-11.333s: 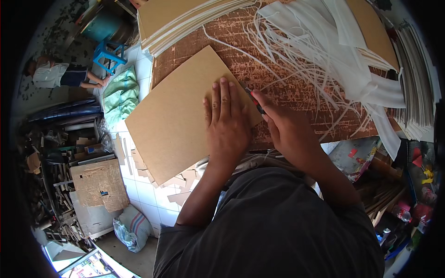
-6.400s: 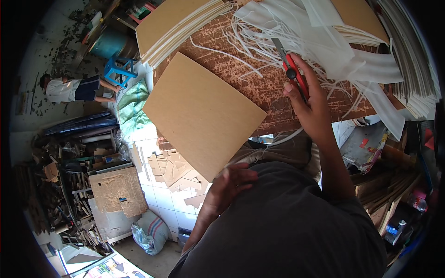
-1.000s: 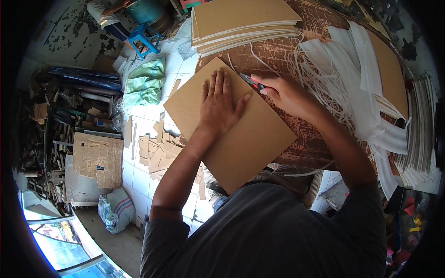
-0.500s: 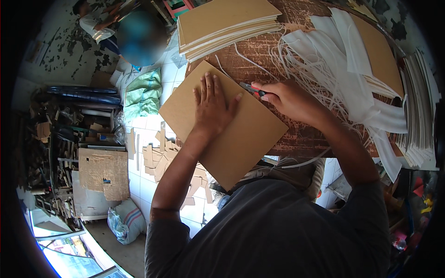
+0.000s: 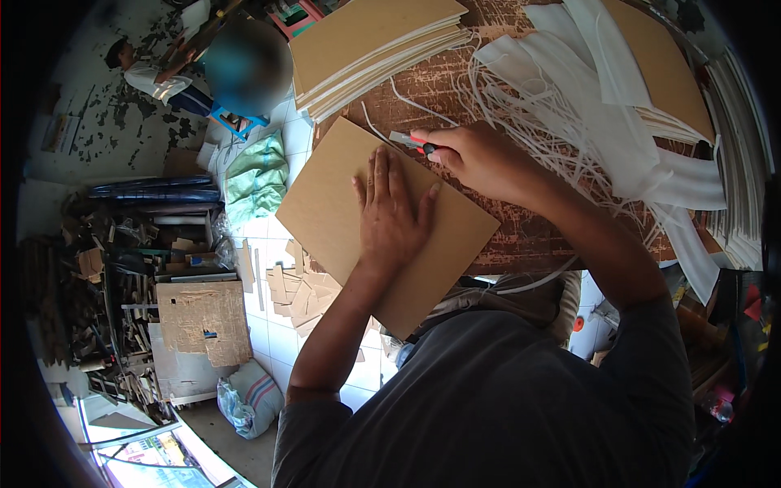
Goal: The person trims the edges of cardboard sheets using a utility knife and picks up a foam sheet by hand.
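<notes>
Brown board (image 5: 431, 244) jutted past the bench's (image 5: 529, 244) near left corner, under the left hand (image 5: 390, 218), flat and grasping nothing; the right hand (image 5: 472, 159) was closed round a knife (image 5: 416, 143), blade by the board's far right edge.

Board (image 5: 435, 244) lies partly on table (image 5: 521, 232), left of strips (image 5: 533, 122).

Green sack (image 5: 256, 180) on tiled flr (image 5: 281, 348); dark rolls (image 5: 154, 189) to L, prob. plastic (dim); white striped sack (image 5: 254, 398) nr notched brown panel (image 5: 199, 315).
</notes>
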`<action>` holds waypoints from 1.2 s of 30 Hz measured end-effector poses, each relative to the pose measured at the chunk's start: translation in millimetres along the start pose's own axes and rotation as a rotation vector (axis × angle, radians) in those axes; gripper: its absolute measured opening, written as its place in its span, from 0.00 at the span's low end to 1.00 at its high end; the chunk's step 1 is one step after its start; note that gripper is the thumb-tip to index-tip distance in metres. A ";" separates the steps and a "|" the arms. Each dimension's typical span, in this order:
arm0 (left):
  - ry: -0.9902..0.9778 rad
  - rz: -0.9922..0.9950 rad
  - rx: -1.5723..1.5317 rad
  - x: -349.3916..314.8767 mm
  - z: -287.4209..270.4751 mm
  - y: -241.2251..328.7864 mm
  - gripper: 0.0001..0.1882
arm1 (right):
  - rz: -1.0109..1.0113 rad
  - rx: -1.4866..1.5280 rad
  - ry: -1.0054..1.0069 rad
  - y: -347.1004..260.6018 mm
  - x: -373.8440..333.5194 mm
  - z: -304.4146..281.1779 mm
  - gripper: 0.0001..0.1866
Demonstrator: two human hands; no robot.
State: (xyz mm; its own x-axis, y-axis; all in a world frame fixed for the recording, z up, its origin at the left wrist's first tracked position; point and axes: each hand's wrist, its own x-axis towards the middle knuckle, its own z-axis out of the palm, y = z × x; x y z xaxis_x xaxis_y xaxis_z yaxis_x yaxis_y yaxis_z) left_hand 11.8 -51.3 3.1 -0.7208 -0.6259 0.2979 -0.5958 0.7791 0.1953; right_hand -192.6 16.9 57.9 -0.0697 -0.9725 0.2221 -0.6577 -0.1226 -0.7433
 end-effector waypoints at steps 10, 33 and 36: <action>-0.136 -0.052 0.059 3.5 -7.2 5.4 0.46 | -0.020 0.027 -0.015 6.2 -3.6 7.4 0.21; -0.188 -0.062 0.059 4.3 -10.5 9.6 0.57 | 0.085 -0.037 -0.160 -3.4 -7.4 -6.2 0.21; -0.185 -0.073 0.060 2.9 -10.6 9.1 0.57 | 0.168 -0.060 -0.226 -17.7 -10.3 -16.2 0.22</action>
State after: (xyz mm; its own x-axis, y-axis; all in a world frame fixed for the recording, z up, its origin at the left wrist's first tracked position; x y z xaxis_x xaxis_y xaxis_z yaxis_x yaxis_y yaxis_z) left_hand 8.1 -45.7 15.7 -0.7247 -0.6807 0.1071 -0.6645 0.7315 0.1525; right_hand -192.4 32.3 79.0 -0.0167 -0.9985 -0.0527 -0.6949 0.0495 -0.7174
